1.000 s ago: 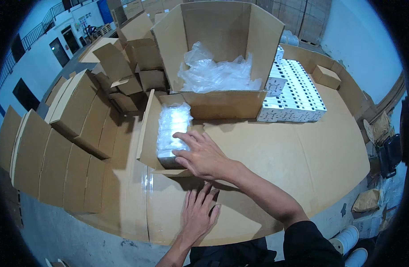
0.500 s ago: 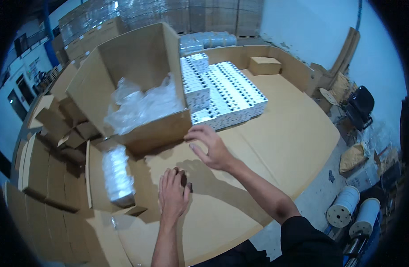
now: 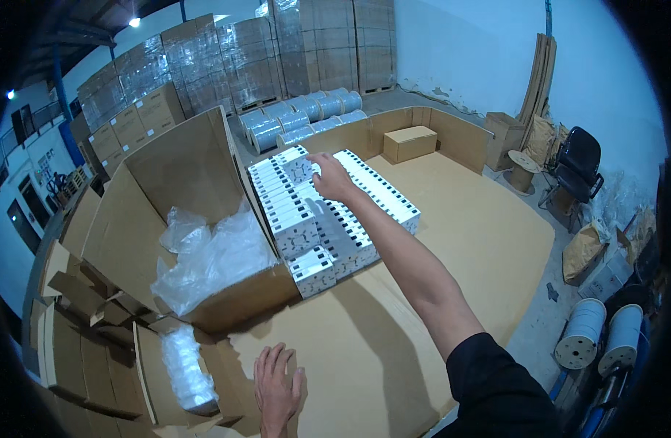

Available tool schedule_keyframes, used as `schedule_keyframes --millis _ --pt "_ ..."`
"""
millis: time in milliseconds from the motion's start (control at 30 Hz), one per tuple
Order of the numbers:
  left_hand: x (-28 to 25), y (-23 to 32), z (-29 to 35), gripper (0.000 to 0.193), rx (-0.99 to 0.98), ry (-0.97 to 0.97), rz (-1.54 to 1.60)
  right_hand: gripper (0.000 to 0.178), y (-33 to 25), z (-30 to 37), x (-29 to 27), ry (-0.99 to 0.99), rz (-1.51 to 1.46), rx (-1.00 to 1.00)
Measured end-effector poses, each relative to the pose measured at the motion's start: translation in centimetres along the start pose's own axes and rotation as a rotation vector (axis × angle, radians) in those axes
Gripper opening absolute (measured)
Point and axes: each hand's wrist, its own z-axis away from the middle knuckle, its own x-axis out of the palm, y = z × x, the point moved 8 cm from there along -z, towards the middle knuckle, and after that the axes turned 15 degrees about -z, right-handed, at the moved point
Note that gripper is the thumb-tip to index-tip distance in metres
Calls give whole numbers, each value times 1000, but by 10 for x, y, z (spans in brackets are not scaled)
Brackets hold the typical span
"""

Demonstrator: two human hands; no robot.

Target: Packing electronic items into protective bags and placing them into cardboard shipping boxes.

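Note:
My right hand (image 3: 331, 177) reaches across rows of small white boxes (image 3: 357, 190) with dark marks on their ends. Its thumb and fingers are apart at the far end of a raised stack of white boxes (image 3: 283, 212), next to the farthest box; whether they touch it is hard to see. My left hand (image 3: 275, 387) rests, fingers spread, on the brown cardboard surface (image 3: 335, 365) near the lower edge. Just left of it, an open narrow carton (image 3: 147, 372) holds a bubble-wrapped bundle (image 3: 187, 369).
A large open carton (image 3: 237, 296) with crumpled clear plastic (image 3: 218, 248) stands left of the white boxes. A small closed brown box (image 3: 410, 144) sits at the far corner. Folded cartons (image 3: 83, 358) line the left. Cable spools (image 3: 580, 334) and a black chair (image 3: 577, 164) stand on the right.
My right hand has moved forward from beside the large carton to over the white boxes. My left hand stays on the cardboard. The view has tilted up, showing more of the background.

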Motion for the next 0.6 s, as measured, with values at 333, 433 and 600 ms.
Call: schedule_keyframes --millis 333,433,600 --pt "-9 10 -4 35 123 31 -169 66 53 -40 55 -26 44 237" --pt "-3 9 -4 35 53 21 -43 65 65 -45 55 -8 78 218" --pt "-14 10 -9 34 23 -17 -55 50 54 -48 54 45 -2 172"
